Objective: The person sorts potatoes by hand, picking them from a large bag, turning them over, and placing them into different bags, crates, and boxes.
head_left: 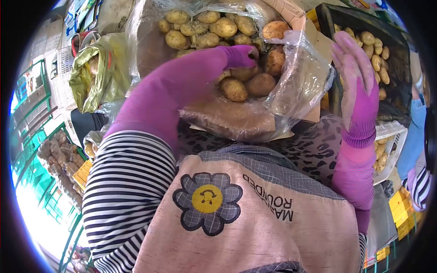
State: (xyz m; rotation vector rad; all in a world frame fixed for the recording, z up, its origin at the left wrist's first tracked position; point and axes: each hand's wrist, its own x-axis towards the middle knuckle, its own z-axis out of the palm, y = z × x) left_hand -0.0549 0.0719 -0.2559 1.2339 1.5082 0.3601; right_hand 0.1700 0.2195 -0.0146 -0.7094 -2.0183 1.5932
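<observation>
My left hand is bent down among the potatoes in the cardboard box, which has a clear plastic lining, but its fingers are mostly hidden, so I cannot tell if they grip a potato. My right hand is open with the fingers stretched, between this box and a black crate, where smaller-looking potatoes lie. Nearer to my body than the right hand, a white crate also contains potatoes, and a yellow-green bag stands to the left of my left hand.
</observation>
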